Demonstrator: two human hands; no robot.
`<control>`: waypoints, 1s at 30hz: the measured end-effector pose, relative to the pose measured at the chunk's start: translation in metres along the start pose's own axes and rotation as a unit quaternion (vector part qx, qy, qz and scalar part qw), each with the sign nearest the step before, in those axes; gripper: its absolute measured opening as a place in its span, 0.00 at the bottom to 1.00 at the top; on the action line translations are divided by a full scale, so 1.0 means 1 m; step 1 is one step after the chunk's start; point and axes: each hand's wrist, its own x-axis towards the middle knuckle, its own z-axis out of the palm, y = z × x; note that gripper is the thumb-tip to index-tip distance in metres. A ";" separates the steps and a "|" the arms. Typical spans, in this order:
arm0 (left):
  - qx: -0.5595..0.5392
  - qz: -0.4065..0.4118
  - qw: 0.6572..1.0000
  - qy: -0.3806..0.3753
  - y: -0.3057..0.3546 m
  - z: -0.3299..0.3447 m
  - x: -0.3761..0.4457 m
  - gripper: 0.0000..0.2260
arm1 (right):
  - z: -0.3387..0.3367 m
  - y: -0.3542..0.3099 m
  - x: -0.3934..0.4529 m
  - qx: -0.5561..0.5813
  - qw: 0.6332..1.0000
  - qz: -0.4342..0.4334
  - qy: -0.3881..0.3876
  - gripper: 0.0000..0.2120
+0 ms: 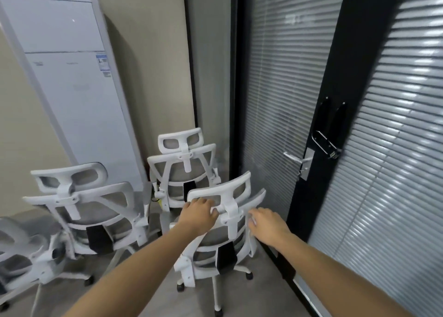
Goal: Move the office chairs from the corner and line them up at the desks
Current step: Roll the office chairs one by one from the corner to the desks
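Corner chairs and air conditioner crowd the gripped chair.

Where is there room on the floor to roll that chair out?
Bare floor lies behind the held chair, between the forearms. A narrow strip runs between it and the glass door. The left is crowded: three more chairs sit close together.

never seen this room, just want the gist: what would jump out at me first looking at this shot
Two bare arms reach in from the bottom, the left hand and right hand on the upper back frame of the nearest white office chair at centre. More matching chairs crowd the corner behind and to its left, in front of a tall white air conditioner. On the right stands a black-framed glass door with slatted blinds.
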 end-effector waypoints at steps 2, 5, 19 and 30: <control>0.000 -0.007 1.000 0.008 0.000 0.004 0.034 0.19 | -0.002 0.013 0.033 -0.016 1.000 -0.017 -0.010 0.09; -0.010 -0.022 0.999 0.028 0.000 0.008 0.076 0.19 | -0.005 0.030 0.082 0.001 0.999 -0.030 0.014 0.10; 0.001 -0.163 0.982 -0.096 -0.006 0.037 0.170 0.11 | 0.042 0.068 0.252 -0.034 0.981 -0.189 -0.002 0.26; -0.006 -0.241 0.970 -0.042 0.001 0.048 0.149 0.16 | 0.068 0.072 0.274 -0.024 0.950 -0.310 -0.007 0.25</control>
